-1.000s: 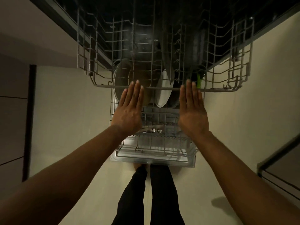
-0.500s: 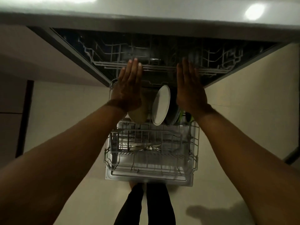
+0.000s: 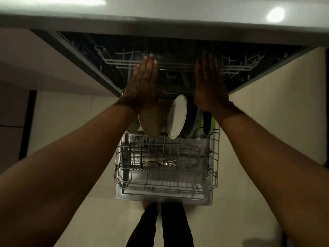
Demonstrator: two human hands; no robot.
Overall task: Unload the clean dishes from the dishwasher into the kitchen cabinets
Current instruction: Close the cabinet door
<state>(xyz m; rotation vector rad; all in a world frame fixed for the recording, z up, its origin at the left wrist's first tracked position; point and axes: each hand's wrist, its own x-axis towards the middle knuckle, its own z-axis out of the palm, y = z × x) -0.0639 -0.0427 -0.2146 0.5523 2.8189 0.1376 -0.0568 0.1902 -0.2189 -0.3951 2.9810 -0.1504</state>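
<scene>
My left hand (image 3: pixel 143 84) and my right hand (image 3: pixel 210 82) are flat, fingers straight, with their fingertips at the front bar of the upper rack (image 3: pixel 178 65), which sits deep inside the dark dishwasher. Below them the lower rack (image 3: pixel 165 177) is pulled out over the open door. At its back stand a beige plate (image 3: pixel 151 122), a white plate (image 3: pixel 177 117), dark plates (image 3: pixel 191 120) and a green-rimmed one (image 3: pixel 210 124). Metal cutlery (image 3: pixel 161 162) lies across the middle of the lower rack.
The pale countertop edge (image 3: pixel 160 20) runs across the top, right above the dishwasher. The open door (image 3: pixel 163 197) juts out toward my legs (image 3: pixel 160 227). Light floor lies on both sides; dark cabinet fronts (image 3: pixel 10 122) stand at the left.
The upper rack has slid back into the dishwasher with both flat hands at its front bar. The plates in the lower rack are now uncovered.
</scene>
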